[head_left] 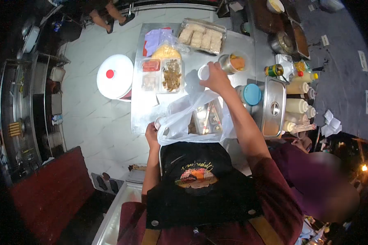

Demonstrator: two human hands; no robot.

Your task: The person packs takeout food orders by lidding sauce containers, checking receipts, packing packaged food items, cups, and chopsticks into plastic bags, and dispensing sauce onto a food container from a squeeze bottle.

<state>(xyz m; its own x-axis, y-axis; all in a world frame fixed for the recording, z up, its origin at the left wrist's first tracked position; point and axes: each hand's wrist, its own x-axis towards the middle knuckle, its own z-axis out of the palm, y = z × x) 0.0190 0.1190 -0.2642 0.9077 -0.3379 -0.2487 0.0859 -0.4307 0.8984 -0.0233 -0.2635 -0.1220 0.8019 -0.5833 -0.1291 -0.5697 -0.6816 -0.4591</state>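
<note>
My left hand (152, 134) is closed on a small white cup (158, 122) beside the left edge of a white plastic bag (173, 130). The open bag stands at the table's near edge and holds clear containers (201, 118) and wrapped chopsticks (208, 116). Farther forward, my right hand (217, 77) grips a small white cup (203, 72) at its rim, just left of a metal container (229, 64) with orange contents. Left of that hand lies an open clear tray (171, 75) with brown food, red sauce and a yellow portion.
A tray of pale blocks (202, 37) stands at the back. To the right are a blue-lidded jar (251, 94), a steel lidded pan (274, 108) and squeeze bottles (296, 105). A white round lid (115, 76) is at left. Another person (315, 183) is at lower right.
</note>
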